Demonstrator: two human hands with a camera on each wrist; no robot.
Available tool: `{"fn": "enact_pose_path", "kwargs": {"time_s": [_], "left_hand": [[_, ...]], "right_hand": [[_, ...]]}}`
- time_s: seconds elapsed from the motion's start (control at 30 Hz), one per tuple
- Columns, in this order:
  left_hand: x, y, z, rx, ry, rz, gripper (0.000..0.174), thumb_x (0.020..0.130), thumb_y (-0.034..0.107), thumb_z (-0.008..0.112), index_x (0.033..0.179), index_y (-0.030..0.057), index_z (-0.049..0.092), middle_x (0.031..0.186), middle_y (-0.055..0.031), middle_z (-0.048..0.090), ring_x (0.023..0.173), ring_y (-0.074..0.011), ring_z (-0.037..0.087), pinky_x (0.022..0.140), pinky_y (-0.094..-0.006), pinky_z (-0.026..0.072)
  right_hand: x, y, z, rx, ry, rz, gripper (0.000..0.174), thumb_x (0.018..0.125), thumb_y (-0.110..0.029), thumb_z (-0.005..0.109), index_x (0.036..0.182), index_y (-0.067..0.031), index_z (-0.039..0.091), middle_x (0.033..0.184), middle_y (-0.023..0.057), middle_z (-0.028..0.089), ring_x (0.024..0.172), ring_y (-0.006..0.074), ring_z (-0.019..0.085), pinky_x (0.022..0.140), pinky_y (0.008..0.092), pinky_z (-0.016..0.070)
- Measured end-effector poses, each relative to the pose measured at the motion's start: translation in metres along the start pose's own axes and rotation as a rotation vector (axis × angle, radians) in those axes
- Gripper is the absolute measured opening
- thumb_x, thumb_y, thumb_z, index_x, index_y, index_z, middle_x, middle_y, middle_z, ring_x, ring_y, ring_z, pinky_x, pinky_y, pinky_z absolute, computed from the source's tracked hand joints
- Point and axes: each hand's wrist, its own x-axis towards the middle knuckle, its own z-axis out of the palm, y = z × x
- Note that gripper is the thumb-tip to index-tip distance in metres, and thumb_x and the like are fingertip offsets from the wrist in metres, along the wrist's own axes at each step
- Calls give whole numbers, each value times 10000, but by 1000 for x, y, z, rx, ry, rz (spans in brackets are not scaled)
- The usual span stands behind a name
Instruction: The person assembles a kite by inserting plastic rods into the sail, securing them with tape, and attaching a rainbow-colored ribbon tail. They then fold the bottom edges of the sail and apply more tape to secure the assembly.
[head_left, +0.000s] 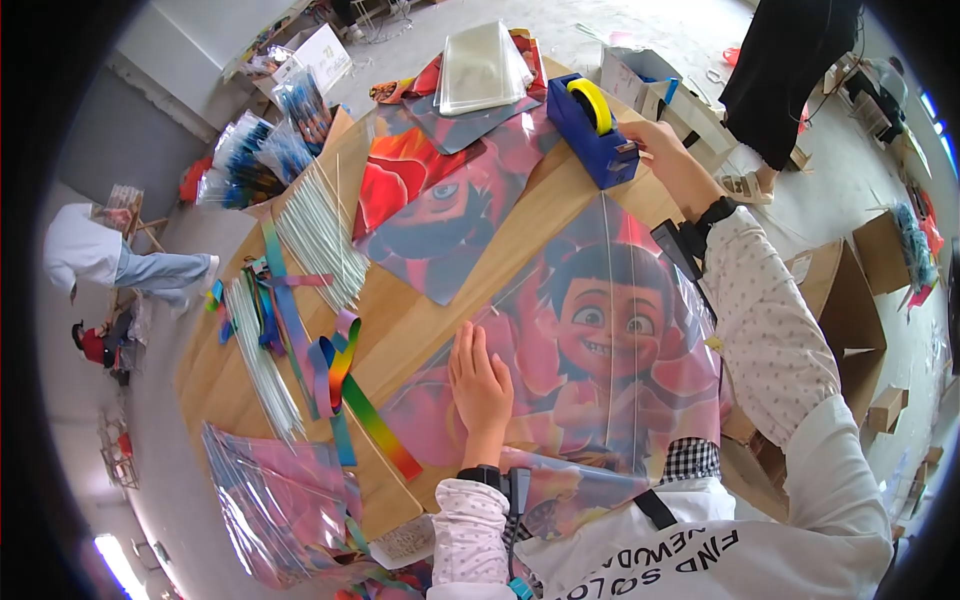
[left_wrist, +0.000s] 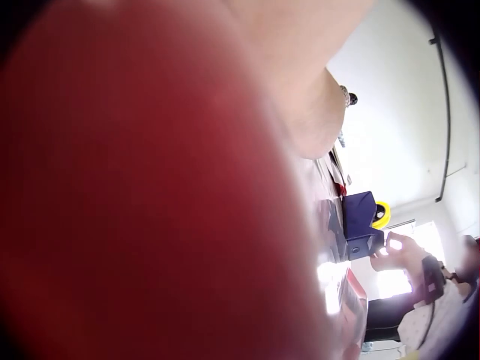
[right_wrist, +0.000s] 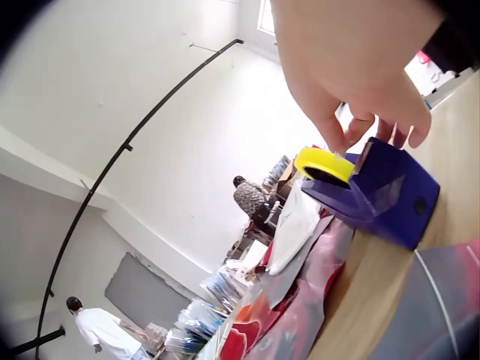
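A large glossy sheet (head_left: 610, 325) printed with a smiling cartoon figure lies before me, with thin rods along it. My left hand (head_left: 480, 390) rests on its left part, fingers straight and together. At the far right of the table stands a blue tape dispenser (head_left: 612, 165) holding a yellow-rimmed roll (head_left: 600, 108). Over the dispenser's cutter end, my right hand (right_wrist: 364, 82) pinches the tape between thumb and forefinger, the other fingers bent. The tape end itself is hidden by the fingertips. A red blur (left_wrist: 150, 187) fills most of the left wrist view.
Thin white rods (head_left: 320, 235) and rainbow ribbons (head_left: 345, 355) lie on the left of the table. More printed sheets (head_left: 430, 220) and a stack of clear sleeves (head_left: 480, 70) are at the back. Cardboard boxes (head_left: 840, 310) stand at right. A person in black trousers (head_left: 800, 70) stands nearby.
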Motion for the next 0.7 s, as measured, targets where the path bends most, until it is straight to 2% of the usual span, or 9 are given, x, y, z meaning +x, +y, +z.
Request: {"fn": "enact_pose_path", "kwargs": {"time_s": [0.1,0.2,0.3,0.4,0.5,0.6,0.7], "left_hand": [[0,0,-1,16,9,12,452,955,143,493,1391,26,506,1478,-169,474,1369,-355,442,1128,-466,362],[1,0,-1,21,18,25,445,949,139,501,1378,22,511,1470,-172,479,1365,-356,446,1122,-469,373],[-1,0,-1,15,26,18,439,945,136,507,1369,22,519,1468,-169,482,1367,-353,445,1123,-470,372],[-1,0,0,5,18,7,446,948,137,506,1382,33,519,1482,-155,476,1381,-338,434,1135,-462,351],[-1,-1,0,-2,11,1,451,950,137,505,1390,41,519,1490,-146,472,1389,-331,426,1142,-457,338],[-1,0,0,-5,7,-8,451,949,138,507,1391,44,520,1491,-141,473,1389,-330,426,1143,-455,337],[-1,1,-2,3,4,-7,443,942,132,511,1373,32,519,1476,-151,482,1382,-338,432,1134,-467,352]], "right_hand": [[-32,-27,9,-232,69,-40,350,811,-169,750,1048,82,693,973,147,693,871,228,663,807,386,471],[-28,-7,-2,-275,53,-82,401,815,-184,750,1093,90,660,1057,153,676,955,259,658,854,428,456],[-37,9,-13,-260,79,-71,432,812,-224,759,1095,85,654,1094,144,665,984,252,627,872,444,444],[-37,15,-19,-272,77,-5,401,813,-264,764,1058,39,672,1031,118,667,977,206,602,839,430,429],[-34,23,-23,-210,43,40,328,815,-295,769,992,-34,680,983,71,660,929,163,594,815,377,397],[-31,32,-26,-72,-12,94,237,842,-300,754,944,-102,674,962,20,654,904,131,590,799,340,367],[-31,35,-28,-24,-75,98,210,878,-301,732,964,-117,678,970,-8,657,928,131,600,829,344,366]]}}
